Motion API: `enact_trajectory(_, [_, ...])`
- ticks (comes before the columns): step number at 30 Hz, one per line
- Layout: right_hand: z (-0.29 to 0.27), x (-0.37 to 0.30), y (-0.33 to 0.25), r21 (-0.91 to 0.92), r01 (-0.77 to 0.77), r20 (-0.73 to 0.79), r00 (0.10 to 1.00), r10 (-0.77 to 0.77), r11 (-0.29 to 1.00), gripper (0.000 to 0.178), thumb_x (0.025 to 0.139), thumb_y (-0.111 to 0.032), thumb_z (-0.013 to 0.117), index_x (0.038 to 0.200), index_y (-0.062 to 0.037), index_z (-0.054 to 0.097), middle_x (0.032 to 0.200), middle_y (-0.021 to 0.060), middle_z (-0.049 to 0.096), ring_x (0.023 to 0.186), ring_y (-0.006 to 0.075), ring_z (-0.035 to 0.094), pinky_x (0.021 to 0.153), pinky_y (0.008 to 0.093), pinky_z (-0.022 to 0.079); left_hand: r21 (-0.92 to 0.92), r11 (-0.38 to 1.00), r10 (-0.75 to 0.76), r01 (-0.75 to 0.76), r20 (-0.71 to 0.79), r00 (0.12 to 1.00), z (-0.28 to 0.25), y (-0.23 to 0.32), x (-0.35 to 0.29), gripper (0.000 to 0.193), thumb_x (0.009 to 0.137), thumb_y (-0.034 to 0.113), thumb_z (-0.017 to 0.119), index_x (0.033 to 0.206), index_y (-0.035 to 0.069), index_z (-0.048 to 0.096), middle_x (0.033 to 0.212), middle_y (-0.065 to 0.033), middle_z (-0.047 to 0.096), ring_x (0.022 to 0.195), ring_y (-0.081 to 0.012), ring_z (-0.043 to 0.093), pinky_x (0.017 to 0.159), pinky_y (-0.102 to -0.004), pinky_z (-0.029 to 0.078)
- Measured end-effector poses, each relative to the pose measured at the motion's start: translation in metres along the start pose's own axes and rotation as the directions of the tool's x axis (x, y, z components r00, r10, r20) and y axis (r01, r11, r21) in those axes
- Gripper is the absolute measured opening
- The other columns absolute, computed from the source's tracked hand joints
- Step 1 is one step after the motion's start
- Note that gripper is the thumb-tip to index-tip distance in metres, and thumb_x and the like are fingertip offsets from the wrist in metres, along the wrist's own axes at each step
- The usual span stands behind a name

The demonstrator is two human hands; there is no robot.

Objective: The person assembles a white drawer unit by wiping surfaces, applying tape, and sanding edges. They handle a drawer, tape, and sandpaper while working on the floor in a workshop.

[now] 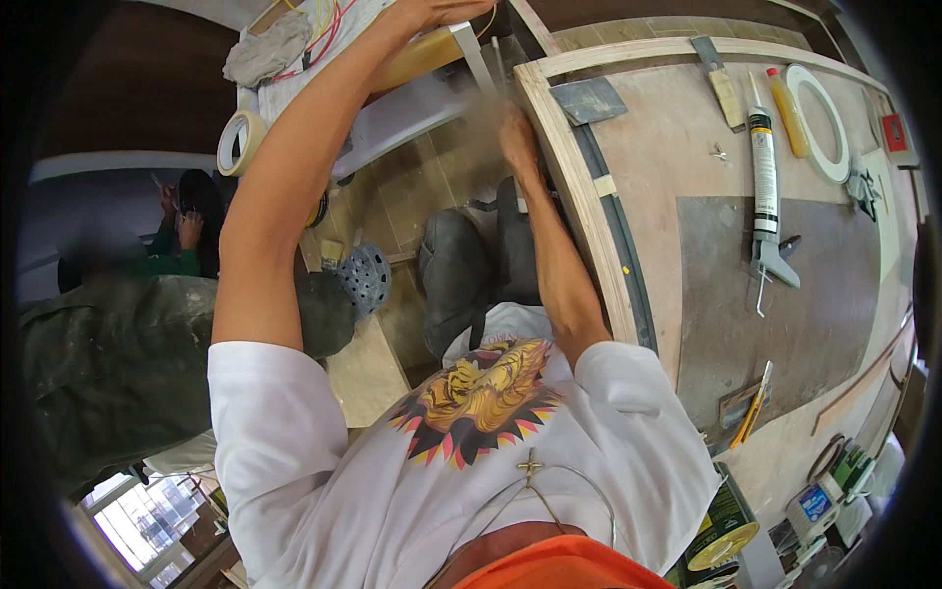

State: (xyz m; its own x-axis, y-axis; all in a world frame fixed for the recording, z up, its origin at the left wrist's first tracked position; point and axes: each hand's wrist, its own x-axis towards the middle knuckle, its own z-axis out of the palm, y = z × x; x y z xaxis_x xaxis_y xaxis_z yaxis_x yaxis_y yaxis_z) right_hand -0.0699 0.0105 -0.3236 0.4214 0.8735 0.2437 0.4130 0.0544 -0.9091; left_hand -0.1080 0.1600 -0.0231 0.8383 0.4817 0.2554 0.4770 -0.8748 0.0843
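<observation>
My left hand (446,10) reaches to the top edge of the view, beside a white-edged panel (461,41) with a tan face. The picture's edge cuts off part of its fingers. Beside the near corner of a pale wooden frame (535,98), my right hand (517,137) is closed and smeared by motion. A thin rod-like piece (497,64) shows just above this hand, and a brownish blur lies to its left. What the right hand grips cannot be made out.
On the board at right lie a caulking gun (765,196), a white ring (819,123), a scraper (719,83) and an orange cutter (752,404). Masking tape (240,142) hangs left of my arm. Another person (118,334) is at far left, near a grey clog (365,280).
</observation>
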Motion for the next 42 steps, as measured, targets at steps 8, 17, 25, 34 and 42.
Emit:
enact_trajectory(8, [-0.016,-0.001,0.006,-0.137,-0.103,0.041,0.993,0.110,0.985,0.042,0.109,-0.027,0.036,0.124,0.0031,0.061,0.120,0.0309,0.065,0.109,0.0497,0.063,0.094,0.0559,0.050,-0.061,0.996,-0.055,0.059,0.062,0.997,0.010,0.021,0.016,0.053,0.101,0.048,0.049,0.124,0.007,0.071,0.109,-0.0230,0.074,0.105,-0.0434,0.069,0.096,-0.0516,0.049])
enact_trajectory(17, [-0.009,-0.008,0.012,-0.060,-0.074,-0.182,0.981,0.062,0.995,0.055,0.105,-0.043,0.050,0.142,-0.0037,0.056,0.143,0.0264,0.057,0.125,0.0426,0.059,0.100,0.0474,0.050,-0.100,0.988,-0.107,0.114,0.073,0.992,-0.004,0.023,0.010,0.057,0.099,0.049,0.052,0.126,0.002,0.070,0.109,-0.0270,0.073,0.108,-0.0433,0.067,0.096,-0.0500,0.050])
enact_trajectory(25, [-0.023,-0.011,-0.037,0.377,-0.178,-0.027,0.979,0.203,0.909,0.055,0.099,-0.028,0.062,0.145,0.0005,0.050,0.137,0.0288,0.061,0.129,0.0424,0.058,0.109,0.0443,0.044,-0.076,0.990,-0.113,0.120,0.084,0.990,-0.006,0.024,0.012,0.059,0.099,0.050,0.052,0.125,0.001,0.069,0.110,-0.0275,0.072,0.106,-0.0433,0.068,0.094,-0.0488,0.051])
enact_trajectory(34, [-0.044,-0.040,-0.047,0.053,-0.199,0.096,0.976,0.194,0.979,0.053,0.109,-0.031,0.039,0.161,-0.0186,0.033,0.147,0.0239,0.055,0.137,0.0475,0.049,0.119,0.0518,0.033,-0.051,0.989,-0.129,0.136,0.117,0.985,-0.003,0.017,0.013,0.056,0.098,0.048,0.054,0.128,0.003,0.069,0.114,-0.0276,0.071,0.109,-0.0434,0.067,0.096,-0.0471,0.051])
enact_trajectory(42, [0.004,-0.038,-0.024,0.103,0.033,-0.107,0.994,-0.022,0.994,0.044,0.107,-0.017,0.041,0.145,0.0028,0.049,0.148,0.0266,0.051,0.137,0.0420,0.048,0.114,0.0434,0.038,-0.078,0.990,-0.111,0.118,0.092,0.990,-0.004,0.023,0.010,0.053,0.098,0.045,0.056,0.129,0.003,0.068,0.119,-0.0263,0.071,0.114,-0.0414,0.067,0.099,-0.0451,0.050])
